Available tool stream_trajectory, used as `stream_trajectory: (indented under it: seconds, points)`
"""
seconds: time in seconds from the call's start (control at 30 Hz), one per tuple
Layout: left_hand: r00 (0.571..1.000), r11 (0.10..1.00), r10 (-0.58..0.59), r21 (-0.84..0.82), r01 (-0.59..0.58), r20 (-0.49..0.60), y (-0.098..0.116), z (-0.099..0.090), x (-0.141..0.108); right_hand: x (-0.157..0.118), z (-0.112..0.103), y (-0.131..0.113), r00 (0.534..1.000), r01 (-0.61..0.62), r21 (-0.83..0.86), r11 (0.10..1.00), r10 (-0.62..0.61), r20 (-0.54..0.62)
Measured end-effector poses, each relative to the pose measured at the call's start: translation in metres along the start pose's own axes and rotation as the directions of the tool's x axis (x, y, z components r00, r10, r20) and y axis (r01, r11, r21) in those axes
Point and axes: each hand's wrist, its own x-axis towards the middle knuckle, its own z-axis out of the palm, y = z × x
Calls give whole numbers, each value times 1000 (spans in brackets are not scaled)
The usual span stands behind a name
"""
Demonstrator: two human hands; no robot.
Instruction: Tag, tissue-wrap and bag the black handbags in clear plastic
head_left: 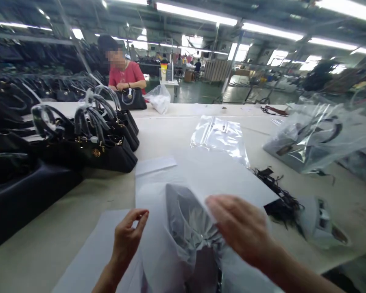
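My left hand (128, 234) is raised over white paper sheets (88, 248), thumb and index fingertip pinched together; anything between them is too small to make out. My right hand (240, 228), smeared by motion, has its fingers closed at the edge of a large white paper sheet (225, 175); its thumb is hidden. Between my hands, at the bottom, is a dark grey item (205, 268) with crumpled, translucent wrapping (186, 215) gathered at its top. Its lower part is cut off by the frame, so its kind is unclear.
Black handbags (106, 156) with wrapped handles crowd the left. Clear plastic bags (219, 132) lie beyond the paper. At right are a plastic-covered grey bag (305, 142), black straps (277, 195) and a tape dispenser (323, 224). A person in red (128, 75) handles a bag across the table.
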Motion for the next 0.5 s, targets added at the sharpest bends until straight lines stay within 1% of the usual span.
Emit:
stream_trajectory:
  seconds: [0.03, 0.07, 0.1, 0.13, 0.17, 0.2, 0.23, 0.27, 0.33, 0.37, 0.43, 0.47, 0.5]
  points:
    - [999, 999, -20, 43, 22, -38, 1, 0, 9, -14, 26, -13, 998, -9, 27, 1000, 7, 60]
    - [998, 997, -23, 77, 28, -63, 3, 0, 18, -30, 54, -26, 992, -45, 36, 998, 40, 120]
    - [998, 995, 1, 104, 6, -65, 8, 3, 27, -45, 79, -37, 978, -85, 36, 996, 76, 196]
    - [998, 991, 54, 126, -49, -35, 13, 8, 36, -59, 102, -47, 960, -116, 25, 993, 106, 259]
    - [992, 981, 126, 143, -129, 29, 20, 16, 45, -71, 121, -55, 949, -128, 21, 992, 117, 293]
    - [971, 963, 205, 155, -223, 123, 27, 27, 53, -80, 134, -61, 944, -133, 26, 991, 119, 308]
    - [932, 935, 276, 161, -317, 233, 35, 42, 60, -87, 143, -65, 943, -132, 41, 990, 113, 312]
    - [880, 902, 325, 165, -399, 347, 42, 59, 66, -90, 149, -67, 946, -130, 64, 990, 104, 306]
    - [757, 841, 355, 165, -515, 549, 54, 99, 76, -92, 153, -66, 956, -123, 106, 987, 89, 281]
    - [695, 818, 347, 160, -553, 629, 58, 120, 79, -91, 154, -66, 961, -114, 116, 987, 80, 263]
    - [586, 790, 301, 148, -596, 753, 64, 157, 82, -91, 161, -66, 966, -85, 134, 987, 49, 253]
    - [541, 786, 267, 145, -600, 797, 65, 172, 82, -92, 166, -67, 963, -74, 143, 987, 34, 266]
    - [509, 790, 231, 146, -596, 829, 66, 183, 81, -94, 173, -70, 960, -67, 153, 986, 22, 278]
